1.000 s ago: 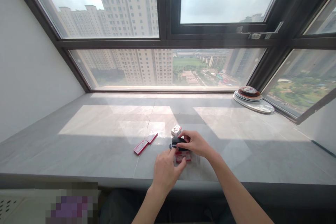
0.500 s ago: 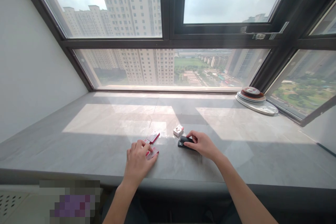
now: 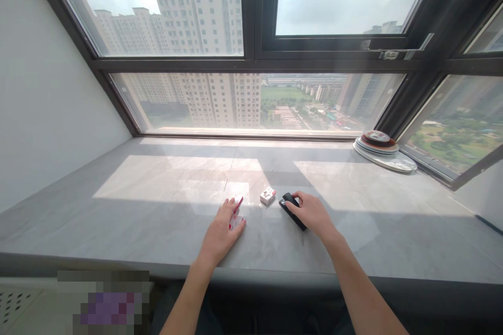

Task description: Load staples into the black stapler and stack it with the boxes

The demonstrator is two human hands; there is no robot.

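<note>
Shifted rightward since the earlier frame: left hand (image 3: 220,231) and red-and-white packets (image 3: 236,221). Turned from nearly level to diagonal: black stapler (image 3: 296,218), now slanting down toward lower right, just right of centre in the lower half of the frame. Grasped there between thumb and fingers of right hand (image 3: 315,215), near the upper end. Left of centre, partly hidden beneath the left hand, the packets; fingers and thumb outstretched over them, but cannot tell whether gripped or merely touched. Between both hands, on grey windowsill (image 3: 157,230): small white box (image 3: 268,196), near the stapler. At right of frame: stacked plates (image 3: 376,147).
</note>
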